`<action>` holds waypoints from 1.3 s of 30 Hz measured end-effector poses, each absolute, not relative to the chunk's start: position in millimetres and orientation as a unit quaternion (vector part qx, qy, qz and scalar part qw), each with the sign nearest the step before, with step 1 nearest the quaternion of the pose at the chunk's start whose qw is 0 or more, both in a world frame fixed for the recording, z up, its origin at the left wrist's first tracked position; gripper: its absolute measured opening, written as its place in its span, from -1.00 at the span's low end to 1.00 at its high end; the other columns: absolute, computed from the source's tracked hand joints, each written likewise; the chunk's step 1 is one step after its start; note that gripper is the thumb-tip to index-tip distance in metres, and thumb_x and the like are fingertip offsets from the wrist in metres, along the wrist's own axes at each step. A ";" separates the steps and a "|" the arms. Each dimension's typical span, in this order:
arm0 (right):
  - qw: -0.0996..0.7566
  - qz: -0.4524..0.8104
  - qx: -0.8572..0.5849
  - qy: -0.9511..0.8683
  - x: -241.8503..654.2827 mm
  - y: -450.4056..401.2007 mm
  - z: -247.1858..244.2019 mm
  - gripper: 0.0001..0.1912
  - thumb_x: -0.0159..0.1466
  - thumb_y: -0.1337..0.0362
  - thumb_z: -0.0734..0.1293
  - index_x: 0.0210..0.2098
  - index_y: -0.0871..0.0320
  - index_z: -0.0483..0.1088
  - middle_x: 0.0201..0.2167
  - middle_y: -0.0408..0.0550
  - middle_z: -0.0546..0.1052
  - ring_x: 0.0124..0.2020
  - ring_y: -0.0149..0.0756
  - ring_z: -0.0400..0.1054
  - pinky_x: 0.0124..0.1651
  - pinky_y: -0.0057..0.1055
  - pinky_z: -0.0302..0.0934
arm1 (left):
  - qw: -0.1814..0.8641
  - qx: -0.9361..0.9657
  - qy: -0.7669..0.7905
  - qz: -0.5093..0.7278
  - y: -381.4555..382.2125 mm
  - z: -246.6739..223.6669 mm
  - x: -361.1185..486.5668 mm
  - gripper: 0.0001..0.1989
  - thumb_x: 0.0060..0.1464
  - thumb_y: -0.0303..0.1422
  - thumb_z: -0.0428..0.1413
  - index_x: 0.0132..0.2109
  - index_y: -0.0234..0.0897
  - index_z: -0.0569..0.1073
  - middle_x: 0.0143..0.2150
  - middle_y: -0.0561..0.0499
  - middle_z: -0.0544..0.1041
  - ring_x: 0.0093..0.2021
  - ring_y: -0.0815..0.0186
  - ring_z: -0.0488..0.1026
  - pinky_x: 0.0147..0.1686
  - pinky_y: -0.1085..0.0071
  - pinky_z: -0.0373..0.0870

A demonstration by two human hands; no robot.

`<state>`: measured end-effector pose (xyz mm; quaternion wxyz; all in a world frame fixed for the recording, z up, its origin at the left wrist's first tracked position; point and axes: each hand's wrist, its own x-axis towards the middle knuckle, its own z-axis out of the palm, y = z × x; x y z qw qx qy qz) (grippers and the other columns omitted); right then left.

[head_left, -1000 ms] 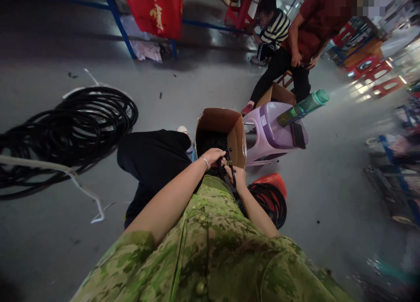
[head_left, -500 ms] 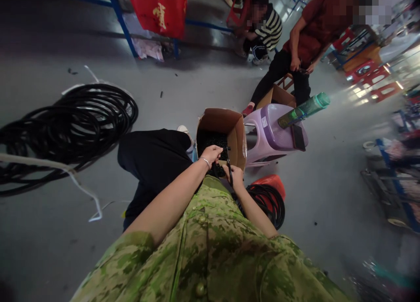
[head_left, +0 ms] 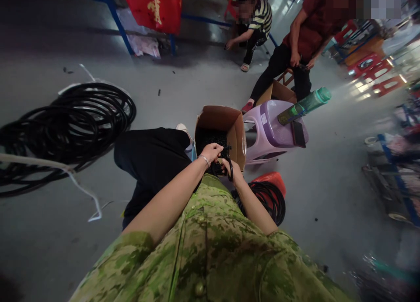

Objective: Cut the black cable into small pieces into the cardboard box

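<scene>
Over the open cardboard box (head_left: 236,122), my left hand (head_left: 211,152) is closed in a pinch on a thin black tube (head_left: 227,148), whose end sticks out to the right of the fingers. Just below and to the right, my right hand (head_left: 233,171) is wrapped round what looks like a pair of scissors (head_left: 230,170) with big black handle loops. Their blades are hard to make out against the dark contents. Inside the box lie many small black pieces (head_left: 210,138), partly hidden by my hands.
A purple stool (head_left: 278,138) bears a green bottle (head_left: 305,106) and a dark phone (head_left: 298,134). Black tubing lies coiled at left (head_left: 95,118) and beside a red bag (head_left: 275,181). Two people, one in a striped shirt (head_left: 262,15), one in dark red (head_left: 315,26), are beyond.
The handle loops in my right hand have spread wider, and the hands stay close together over the box. The person in stripes now reaches an arm towards the floor. My view has shifted slightly.
</scene>
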<state>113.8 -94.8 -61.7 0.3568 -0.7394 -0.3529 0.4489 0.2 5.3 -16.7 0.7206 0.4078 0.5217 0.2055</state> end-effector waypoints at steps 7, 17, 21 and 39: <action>0.360 0.437 -0.740 -0.362 113.1 -96.1 -58.5 -0.51 0.11 -0.18 0.30 -0.45 0.17 0.41 -0.53 -0.13 0.44 -0.53 -0.39 0.28 -0.46 -0.49 0.14 | 0.676 0.451 0.540 0.219 7.0 -21.0 1.7 -0.86 0.13 -0.42 0.07 -0.40 -0.32 0.35 -0.67 0.21 0.26 -0.76 0.55 0.10 -0.71 0.55 0.05; 0.411 0.523 -0.703 -0.251 103.0 -93.1 -49.4 -0.45 0.07 -0.19 0.36 -0.39 0.25 0.45 -0.56 -0.09 0.46 -0.59 -0.45 0.28 -0.52 -0.51 0.14 | 0.592 0.551 0.543 0.227 8.8 -35.7 1.6 -0.86 0.07 -0.34 0.09 -0.32 -0.33 0.48 -0.62 0.16 0.36 -0.65 0.50 0.24 -0.57 0.57 0.21; 0.414 0.540 -0.696 -0.230 101.8 -93.0 -49.0 -0.46 0.05 -0.18 0.39 -0.41 0.25 0.45 -0.55 -0.08 0.48 -0.60 -0.47 0.29 -0.53 -0.53 0.14 | 0.578 0.561 0.546 0.227 9.0 -36.1 1.6 -0.84 0.08 -0.33 0.09 -0.30 -0.32 0.49 -0.60 0.14 0.39 -0.63 0.49 0.27 -0.54 0.56 0.23; 0.402 0.521 -0.716 -0.232 107.6 -102.3 -57.8 -0.45 0.06 -0.20 0.36 -0.45 0.24 0.43 -0.63 -0.16 0.39 -0.66 -0.49 0.24 -0.60 -0.54 0.11 | 0.507 0.701 0.483 0.135 10.7 -34.9 -2.3 -0.85 0.05 -0.36 0.12 -0.29 -0.32 0.56 -0.55 0.09 0.45 -0.53 0.41 0.32 -0.46 0.50 0.24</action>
